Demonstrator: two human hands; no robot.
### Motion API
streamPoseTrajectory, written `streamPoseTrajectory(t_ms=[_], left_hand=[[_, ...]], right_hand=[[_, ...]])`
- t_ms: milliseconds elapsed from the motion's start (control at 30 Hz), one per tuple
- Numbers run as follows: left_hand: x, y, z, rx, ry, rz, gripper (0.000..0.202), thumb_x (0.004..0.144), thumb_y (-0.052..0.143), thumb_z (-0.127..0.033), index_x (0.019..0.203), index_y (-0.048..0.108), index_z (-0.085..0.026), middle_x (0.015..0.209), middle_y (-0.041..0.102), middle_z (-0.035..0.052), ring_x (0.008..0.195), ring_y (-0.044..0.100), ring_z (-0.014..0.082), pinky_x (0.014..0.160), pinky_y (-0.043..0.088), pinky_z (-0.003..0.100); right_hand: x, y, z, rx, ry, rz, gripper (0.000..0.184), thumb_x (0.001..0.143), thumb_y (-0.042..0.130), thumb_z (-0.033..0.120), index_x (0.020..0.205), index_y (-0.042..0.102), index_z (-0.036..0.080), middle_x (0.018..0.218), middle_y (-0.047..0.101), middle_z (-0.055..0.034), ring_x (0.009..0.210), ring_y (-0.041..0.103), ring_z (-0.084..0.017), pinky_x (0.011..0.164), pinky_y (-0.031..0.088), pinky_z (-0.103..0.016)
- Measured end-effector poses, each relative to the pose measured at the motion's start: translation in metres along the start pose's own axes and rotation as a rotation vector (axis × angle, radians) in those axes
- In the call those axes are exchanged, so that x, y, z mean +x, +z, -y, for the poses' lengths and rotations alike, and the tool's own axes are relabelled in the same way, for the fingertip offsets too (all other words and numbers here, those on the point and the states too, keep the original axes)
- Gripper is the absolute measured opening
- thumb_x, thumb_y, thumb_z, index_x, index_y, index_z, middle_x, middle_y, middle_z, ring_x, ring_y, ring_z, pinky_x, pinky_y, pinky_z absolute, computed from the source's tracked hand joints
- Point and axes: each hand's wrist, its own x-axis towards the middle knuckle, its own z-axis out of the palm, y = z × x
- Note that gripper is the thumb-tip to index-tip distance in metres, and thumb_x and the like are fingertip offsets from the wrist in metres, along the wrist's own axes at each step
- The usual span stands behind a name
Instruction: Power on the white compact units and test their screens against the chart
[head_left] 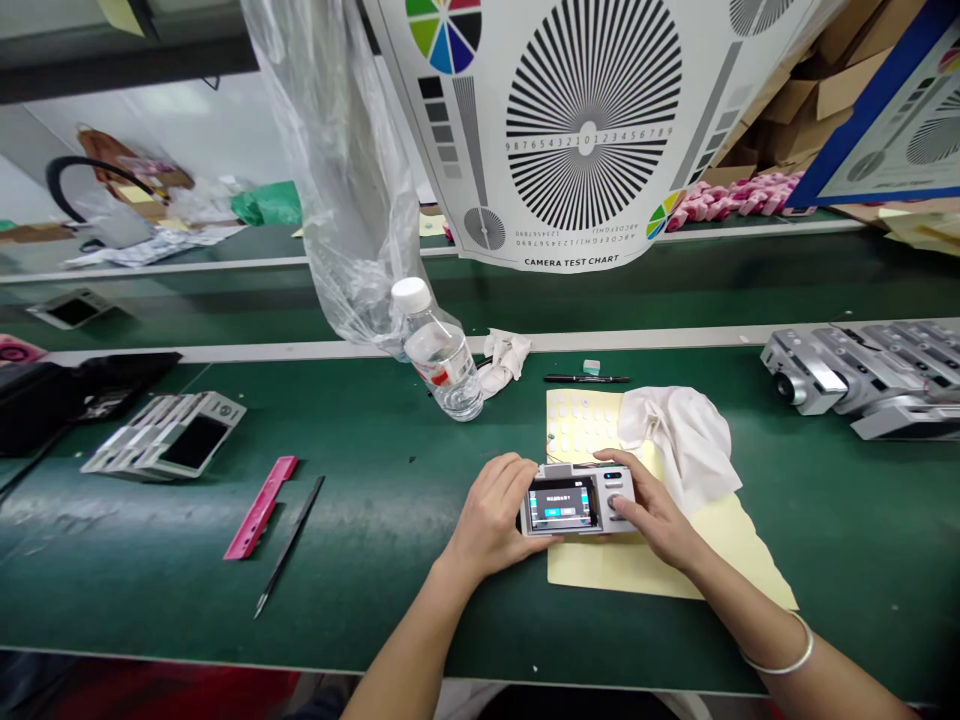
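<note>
Between my two hands I hold a small silver digital camera, its back turned toward me. The lit screen shows a dialog box with two buttons; its text is too small to read. My left hand grips the camera's left end, thumb along the bottom edge. At the right end my right hand holds the body, with the thumb on the round control pad. Beneath the camera lies a yellow sheet with rows of small pale stickers near its top. A crumpled white cloth rests on the sheet's upper right.
A water bottle, a black pen and a camera test chart are ahead. Tweezers, a pink strip and a row of cameras lie left. More silver cameras stand at right on the green table.
</note>
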Motion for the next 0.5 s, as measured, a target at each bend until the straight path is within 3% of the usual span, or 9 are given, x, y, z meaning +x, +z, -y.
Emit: streamPoseTrajectory(t_ms=[67,267,500], left_hand=[[0.0004,-0.0002,-0.0004,-0.007,-0.006,0.001,0.055,0.079,0.068,-0.049,0.116,0.052,-0.013,0.097,0.07,0.0138,0.092,0.066,0.0284,0.082,0.058,0.045],[0.0007,0.0005,-0.0006,-0.022,0.005,-0.002,0.055,0.079,0.067,-0.05,0.116,0.053,-0.012,0.095,0.07,0.014,0.091,0.066,0.0285,0.081,0.058,0.045],[0.0003,0.0003,0.0,-0.022,0.013,0.004,0.056,0.079,0.067,-0.05,0.118,0.052,-0.012,0.096,0.07,0.014,0.091,0.066,0.0282,0.081,0.057,0.045]], right_hand=[[0.0001,0.0003,0.0016,0.01,-0.002,-0.012,0.049,0.082,0.057,0.058,0.119,0.05,0.026,0.105,0.064,-0.0074,0.088,0.066,-0.025,0.076,0.057,-0.037],[0.0005,0.003,0.0058,0.08,0.08,-0.012,0.048,0.086,0.044,0.067,0.11,0.054,0.026,0.097,0.065,-0.0078,0.076,0.069,-0.025,0.051,0.06,-0.034],[0.0004,0.0059,0.0093,0.11,0.099,-0.067,0.053,0.084,0.044,0.072,0.106,0.056,0.025,0.093,0.065,-0.0074,0.07,0.069,-0.023,0.048,0.061,-0.034]])
